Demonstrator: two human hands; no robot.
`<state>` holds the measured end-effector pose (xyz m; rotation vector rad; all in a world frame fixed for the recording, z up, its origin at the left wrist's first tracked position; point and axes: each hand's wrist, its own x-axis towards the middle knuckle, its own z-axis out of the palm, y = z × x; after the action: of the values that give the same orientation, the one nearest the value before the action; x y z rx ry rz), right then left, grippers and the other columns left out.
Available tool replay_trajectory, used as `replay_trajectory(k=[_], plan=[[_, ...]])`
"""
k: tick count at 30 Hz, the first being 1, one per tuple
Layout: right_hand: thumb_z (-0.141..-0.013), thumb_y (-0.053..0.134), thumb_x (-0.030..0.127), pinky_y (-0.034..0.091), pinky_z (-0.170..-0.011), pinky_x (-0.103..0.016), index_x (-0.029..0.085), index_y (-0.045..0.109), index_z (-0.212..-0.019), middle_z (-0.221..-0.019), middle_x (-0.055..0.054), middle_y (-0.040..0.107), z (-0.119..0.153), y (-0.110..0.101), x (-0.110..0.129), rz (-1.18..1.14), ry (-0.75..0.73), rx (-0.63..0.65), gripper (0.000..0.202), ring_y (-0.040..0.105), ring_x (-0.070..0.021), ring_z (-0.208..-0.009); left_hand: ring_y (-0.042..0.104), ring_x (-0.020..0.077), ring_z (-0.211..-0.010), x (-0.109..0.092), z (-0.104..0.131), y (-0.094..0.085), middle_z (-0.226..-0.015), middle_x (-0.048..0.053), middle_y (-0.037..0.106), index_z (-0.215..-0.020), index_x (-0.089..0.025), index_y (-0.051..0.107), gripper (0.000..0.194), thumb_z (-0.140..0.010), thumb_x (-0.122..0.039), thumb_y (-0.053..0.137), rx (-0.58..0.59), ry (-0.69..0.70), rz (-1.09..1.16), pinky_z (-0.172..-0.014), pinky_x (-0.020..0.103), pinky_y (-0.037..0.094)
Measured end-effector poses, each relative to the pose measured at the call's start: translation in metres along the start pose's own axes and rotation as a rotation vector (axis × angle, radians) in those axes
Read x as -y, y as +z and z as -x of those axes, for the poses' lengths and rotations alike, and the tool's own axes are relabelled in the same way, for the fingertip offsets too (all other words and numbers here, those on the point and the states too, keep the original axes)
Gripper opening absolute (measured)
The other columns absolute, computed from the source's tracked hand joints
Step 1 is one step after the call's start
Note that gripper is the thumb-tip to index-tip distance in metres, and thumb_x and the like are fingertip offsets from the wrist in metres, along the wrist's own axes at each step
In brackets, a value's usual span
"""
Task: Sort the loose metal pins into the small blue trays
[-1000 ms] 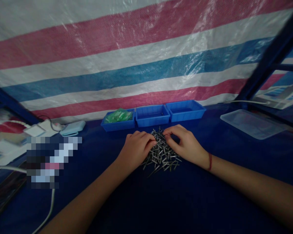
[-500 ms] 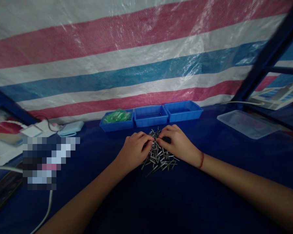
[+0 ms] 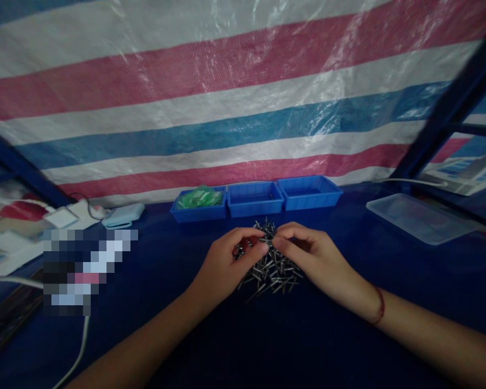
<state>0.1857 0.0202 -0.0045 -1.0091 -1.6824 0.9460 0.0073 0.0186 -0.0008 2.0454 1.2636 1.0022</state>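
A loose pile of thin silvery metal pieces (image 3: 273, 270) lies on the dark blue table. My left hand (image 3: 230, 259) is over the pile's left side, its thumb and fingers curved towards each other around a gap. From the right, my right hand (image 3: 314, 251) reaches over the upper part of the pile, thumb and forefinger tips close together. The fingertips of both hands nearly meet above the pieces. Whether a small piece sits between the fingertips of either hand is too small to tell.
Behind the pile stand a blue tray (image 3: 178, 215) with green plastic bags, a middle blue tray (image 3: 255, 208) and a right blue tray (image 3: 311, 201). A clear plastic lid (image 3: 421, 216) lies right. A light blue object (image 3: 123, 215) and white cable (image 3: 82, 346) are left.
Both hands have come nearer to me and their fingers are raised and more arched over the pile. The whole view has shifted slightly, with the trays lower and further right.
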Motion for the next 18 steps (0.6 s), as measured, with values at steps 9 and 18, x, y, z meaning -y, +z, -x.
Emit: replay_trajectory(k=[9,18], plan=[[-0.079,0.059,0.03,0.043,-0.066,-0.028,0.018,0.064,-0.078,-0.078,-0.001,0.059,0.0052,0.0056,0.0011,-0.141,0.031,0.057,0.013,0.054,-0.0125,-0.072,0.053,0.0091,-0.062,-0.0044,0.0065,0.0015,-0.071,-0.004,0.062,-0.085,-0.02,0.063,0.007,-0.079,-0.024,0.062,-0.127,0.064,0.085,-0.058,0.021,0.041],[-0.079,0.061,0.03,0.046,-0.063,-0.024,0.019,0.064,-0.079,-0.074,0.001,0.063,0.0072,0.0085,0.0001,-0.278,0.103,0.099,0.011,0.056,-0.01,-0.067,0.057,0.0082,-0.069,-0.0085,0.0079,-0.0003,-0.08,-0.003,0.064,-0.086,-0.019,0.061,0.008,-0.08,-0.016,0.062,-0.165,0.215,0.007,-0.066,0.02,0.046]])
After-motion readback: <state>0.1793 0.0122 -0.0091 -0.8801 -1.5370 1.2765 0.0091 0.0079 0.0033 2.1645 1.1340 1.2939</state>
